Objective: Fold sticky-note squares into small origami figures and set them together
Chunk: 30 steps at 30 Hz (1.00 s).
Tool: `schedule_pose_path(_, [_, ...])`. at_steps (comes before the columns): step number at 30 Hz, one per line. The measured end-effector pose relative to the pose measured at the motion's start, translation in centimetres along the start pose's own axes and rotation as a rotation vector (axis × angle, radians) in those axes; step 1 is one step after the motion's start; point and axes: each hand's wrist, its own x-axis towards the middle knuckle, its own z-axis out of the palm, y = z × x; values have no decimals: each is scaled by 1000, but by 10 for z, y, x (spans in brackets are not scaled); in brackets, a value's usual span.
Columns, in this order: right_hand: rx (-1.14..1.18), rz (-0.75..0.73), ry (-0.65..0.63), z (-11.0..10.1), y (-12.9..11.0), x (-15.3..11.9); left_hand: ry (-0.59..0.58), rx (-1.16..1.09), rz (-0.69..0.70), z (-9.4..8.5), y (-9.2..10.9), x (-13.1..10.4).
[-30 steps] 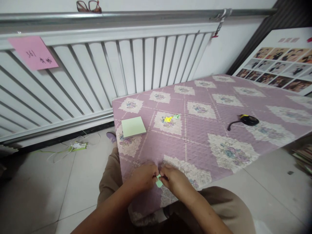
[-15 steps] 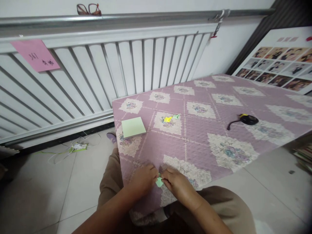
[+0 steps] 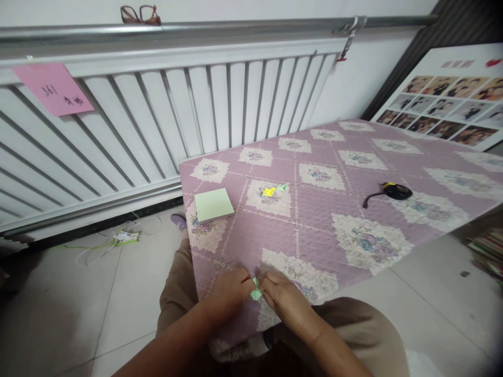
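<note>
Near the front edge of the table, a small light green folded paper (image 3: 255, 289) sits between my two hands. My left hand (image 3: 233, 287) pinches its left side, and my right hand (image 3: 278, 291) pinches its right side. Fingertips hide part of the paper. Farther back, a yellow folded paper piece (image 3: 269, 192) lies beside a pale green folded piece (image 3: 282, 187). A pad of light green paper squares (image 3: 214, 204) rests near the table's left edge.
The table has a purple floral cloth (image 3: 271, 235). A black object with a short cord (image 3: 397, 191) lies at the right. Behind stand a white radiator (image 3: 220, 104) and a photo board (image 3: 444, 99). A power strip (image 3: 126, 237) is on the floor.
The green paper shows a little more between my fingertips, with its upper part now visible. My hands have barely moved. The whole view has shifted slightly.
</note>
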Motion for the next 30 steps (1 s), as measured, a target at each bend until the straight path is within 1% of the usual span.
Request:
schedule_pose_path(6, [35,-12,9,-4,-3,1,20,1,39,-1,0,-2])
schedule_pose_path(11, [10,-37,-37,-5,-3,1,21,-4,102,-3,-4,-3])
schedule_pose_path(17, [-17,-74,-63,-2,-1,-3,26,-8,113,1,-7,-5])
schedule_pose_path(25, [-53,-87,-78,-9,-5,-5,-10,24,110,-9,-3,-5])
schedule_pose_path(30, [-55,-97,-86,-8,-5,-7,20,39,118,-10,-2,-8])
